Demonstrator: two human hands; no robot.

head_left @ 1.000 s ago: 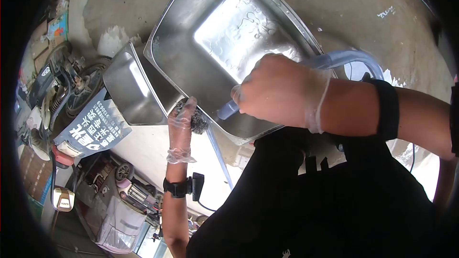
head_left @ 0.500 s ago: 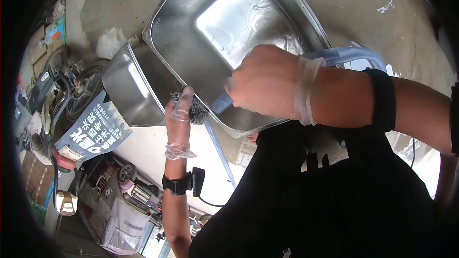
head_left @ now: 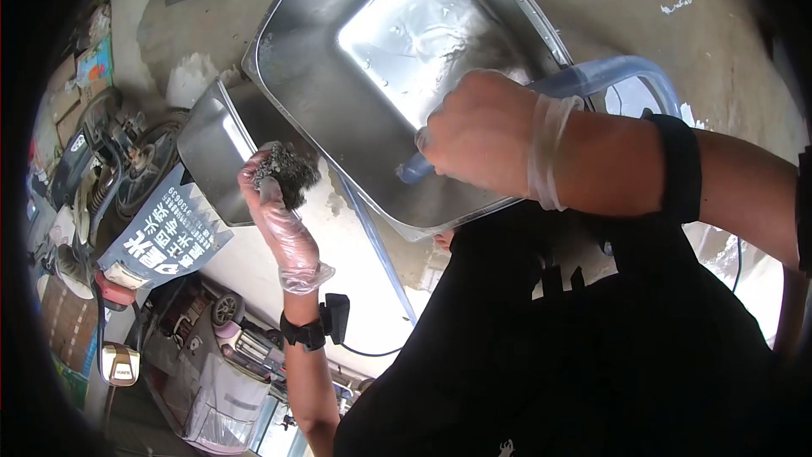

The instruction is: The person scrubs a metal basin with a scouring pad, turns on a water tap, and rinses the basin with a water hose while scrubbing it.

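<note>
My left hand (head_left: 279, 216), in a clear plastic glove, is wrapped round a dark steel wool scrubber (head_left: 288, 174), left of the large metal basin's near rim. My right hand (head_left: 484, 137), also gloved, grips a translucent blue hose (head_left: 584, 78) over the basin. The hose's end points down into the basin, and its other part loops out behind my wrist. The large basin (head_left: 315, 76) is tilted and wet, with water drops on its inner wall. A smaller metal basin (head_left: 207, 140) stands to its left, partly behind my left hand.
A blue-grey sheet with white lettering (head_left: 165, 224) lies below the small basin. Wheels and machine parts (head_left: 148, 152) stand at the left. A concrete surface (head_left: 626, 17) extends at the upper right. A covered vehicle (head_left: 216, 402) is at the lower left.
My left hand has moved left, off the large basin's rim, lifting the scrubber away from it. My right hand with the hose shifted slightly. The large basin appears a little higher in view.
</note>
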